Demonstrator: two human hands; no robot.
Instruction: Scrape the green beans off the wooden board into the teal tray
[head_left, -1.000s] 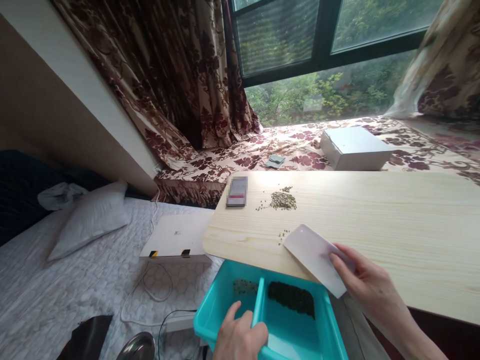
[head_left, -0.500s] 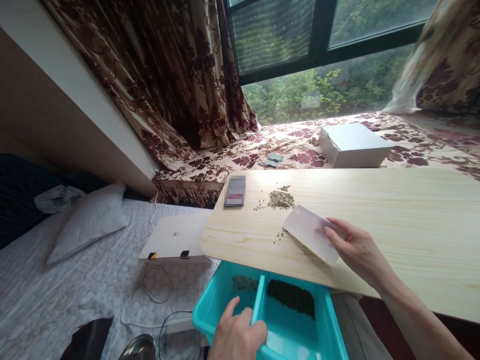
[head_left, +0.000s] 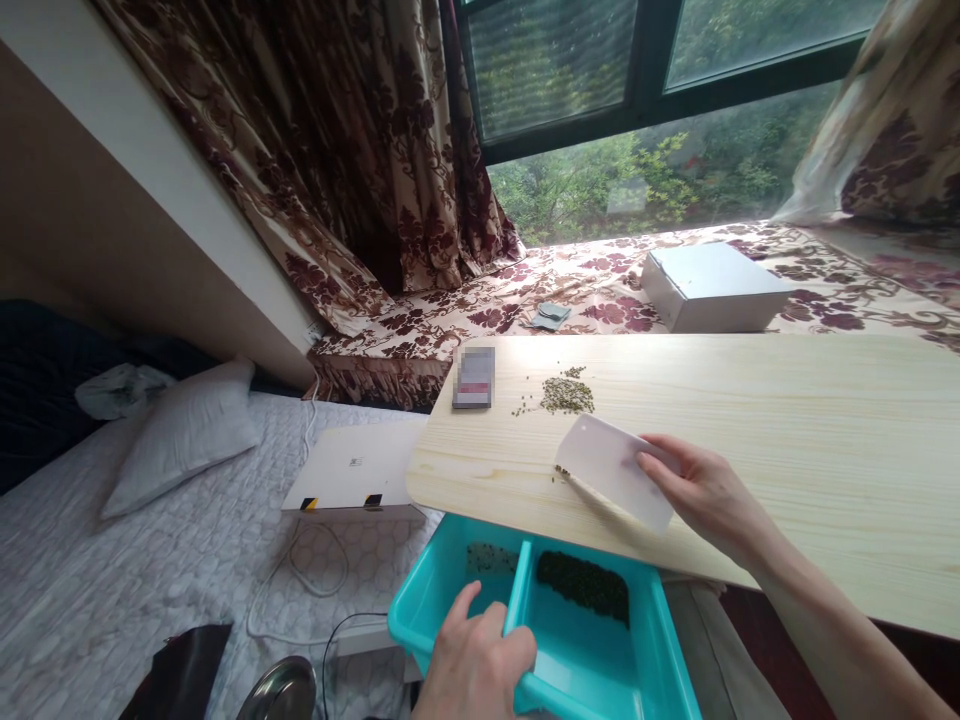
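My right hand (head_left: pixel 697 490) is closed on the right end of a white, semi-translucent plastic scraper (head_left: pixel 611 465). The scraper's lower left edge rests on or just above the wooden tabletop, beside a few small green beans (head_left: pixel 562 470). Farther back lies a loose pile of the same beans (head_left: pixel 568 395). My left hand (head_left: pixel 480 655) grips the near side of a turquoise two-compartment bin (head_left: pixel 670 640) by its divider, index finger stretched over the left compartment. A dark green mass of beans (head_left: pixel 583 585) fills the far part of the right compartment; a thin scatter lies in the left one.
A phone (head_left: pixel 474 378) with a blurred screen lies at the left end of the wooden table (head_left: pixel 787 430). Behind, on the window seat, are a white box (head_left: pixel 716 285) and a folded cloth (head_left: pixel 551 315). A flat white carton (head_left: pixel 356 465) sits on the bed at left.
My right hand has moved the scraper back and left over the tabletop, around the few stray beans, fewer of which now show. My left hand stays on the bin.
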